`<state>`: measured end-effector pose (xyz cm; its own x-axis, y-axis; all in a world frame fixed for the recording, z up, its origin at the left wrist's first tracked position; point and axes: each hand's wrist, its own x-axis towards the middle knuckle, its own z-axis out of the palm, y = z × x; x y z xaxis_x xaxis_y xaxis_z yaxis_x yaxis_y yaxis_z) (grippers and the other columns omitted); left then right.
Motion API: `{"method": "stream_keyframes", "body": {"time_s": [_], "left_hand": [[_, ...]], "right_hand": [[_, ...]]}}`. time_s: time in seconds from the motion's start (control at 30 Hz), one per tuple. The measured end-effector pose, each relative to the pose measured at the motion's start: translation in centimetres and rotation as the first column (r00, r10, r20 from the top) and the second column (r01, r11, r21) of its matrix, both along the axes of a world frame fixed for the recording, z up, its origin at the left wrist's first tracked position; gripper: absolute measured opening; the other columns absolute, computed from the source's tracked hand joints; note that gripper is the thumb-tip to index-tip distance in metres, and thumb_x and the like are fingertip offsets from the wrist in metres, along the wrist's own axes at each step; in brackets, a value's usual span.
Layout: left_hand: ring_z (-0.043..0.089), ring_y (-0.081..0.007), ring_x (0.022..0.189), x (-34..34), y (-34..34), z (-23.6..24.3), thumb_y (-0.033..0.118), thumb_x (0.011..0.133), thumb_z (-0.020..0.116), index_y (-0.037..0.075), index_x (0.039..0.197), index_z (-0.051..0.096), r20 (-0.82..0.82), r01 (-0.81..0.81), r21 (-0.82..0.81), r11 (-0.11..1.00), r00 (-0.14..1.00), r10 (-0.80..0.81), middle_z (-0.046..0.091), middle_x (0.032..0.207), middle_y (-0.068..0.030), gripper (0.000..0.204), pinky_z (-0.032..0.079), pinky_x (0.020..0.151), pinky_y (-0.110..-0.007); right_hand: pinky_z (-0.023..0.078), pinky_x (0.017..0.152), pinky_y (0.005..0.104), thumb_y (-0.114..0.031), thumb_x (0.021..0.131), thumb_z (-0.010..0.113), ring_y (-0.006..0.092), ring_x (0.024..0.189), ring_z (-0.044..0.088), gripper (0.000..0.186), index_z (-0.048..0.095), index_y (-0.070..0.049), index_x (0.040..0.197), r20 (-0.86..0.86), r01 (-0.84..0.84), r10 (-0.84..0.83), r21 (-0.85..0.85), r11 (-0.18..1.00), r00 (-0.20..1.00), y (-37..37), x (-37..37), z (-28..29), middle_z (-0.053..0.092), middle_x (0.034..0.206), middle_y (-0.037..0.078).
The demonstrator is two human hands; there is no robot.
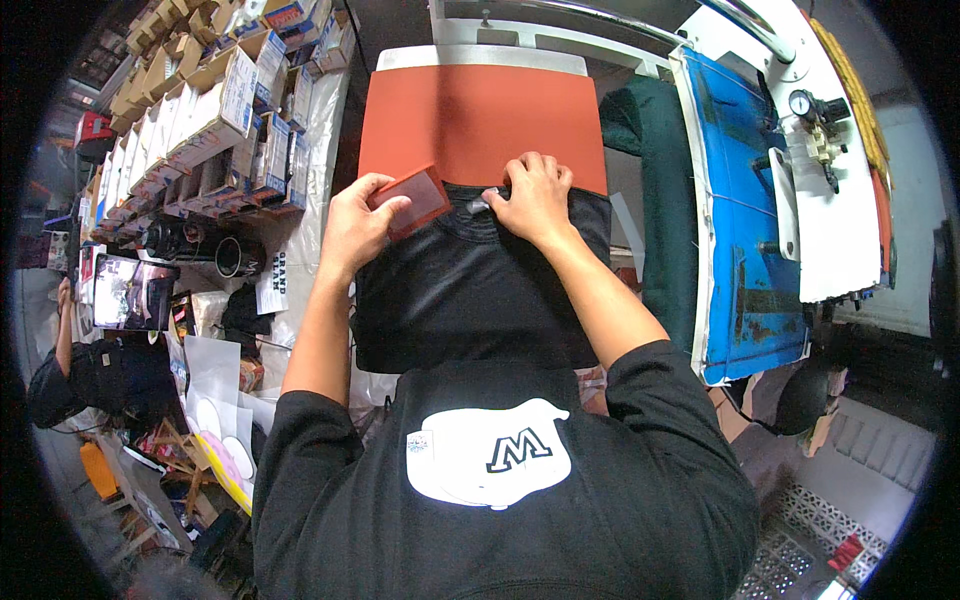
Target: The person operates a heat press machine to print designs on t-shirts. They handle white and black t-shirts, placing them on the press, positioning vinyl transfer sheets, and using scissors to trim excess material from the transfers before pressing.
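A black cotton garment (470,290) lies over the orange rubber press pad (480,120). Keep its collar flat and centred. Your left hand (355,225) pinches a small translucent red plastic card (412,200) in half-curled fingers; your right hand (535,198) presses curled fingers on the collar.

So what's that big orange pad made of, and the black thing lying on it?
The flat orange rectangular pad looks like matte rubber or silicone: smooth and even, no shine. The black garment looks like soft knitted fabric: it wrinkles near the right hand and drapes over the edge.
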<state>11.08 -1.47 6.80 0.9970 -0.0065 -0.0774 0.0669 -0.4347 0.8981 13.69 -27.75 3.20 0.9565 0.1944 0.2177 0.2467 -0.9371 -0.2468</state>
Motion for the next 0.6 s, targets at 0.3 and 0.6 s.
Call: {"method": "stream_keyframes", "body": {"time_s": [0.3, 0.6], "left_hand": [[0.070, -0.0228, 0.089, 7.3, -2.6, -1.3, 0.012, 0.081, 0.077, 0.000, 0.105, 0.070, 0.222, 0.142, 0.064, 0.988, 0.963, -0.153, 0.071, 0.097, -0.0148, 0.028, 0.054, 0.081, -0.034], [0.068, -0.0161, 0.083, 11.3, -7.8, -3.4, 0.011, 0.084, 0.076, -0.003, 0.108, 0.069, -0.247, 0.520, -0.035, 0.854, 0.823, -0.511, 0.073, 0.091, -0.0099, 0.029, 0.054, 0.073, -0.032]], "right_hand": [[0.047, 0.085, 0.0491, -0.030, 0.082, 0.076, 0.0367, 0.099, 0.063, 0.031, 0.066, -0.006, 0.098, -0.413, -0.146, 0.150, 0.042, 0.988, 0.898, -0.9, 1.6, 0.5, 0.067, 0.098, 0.015], [0.052, 0.077, 0.0481, -0.014, 0.081, 0.076, 0.0399, 0.089, 0.067, 0.025, 0.061, -0.002, 0.097, -0.231, -0.256, 0.316, 0.258, 0.932, 0.920, -2.2, 1.0, 2.7, 0.070, 0.088, 0.019]]}}
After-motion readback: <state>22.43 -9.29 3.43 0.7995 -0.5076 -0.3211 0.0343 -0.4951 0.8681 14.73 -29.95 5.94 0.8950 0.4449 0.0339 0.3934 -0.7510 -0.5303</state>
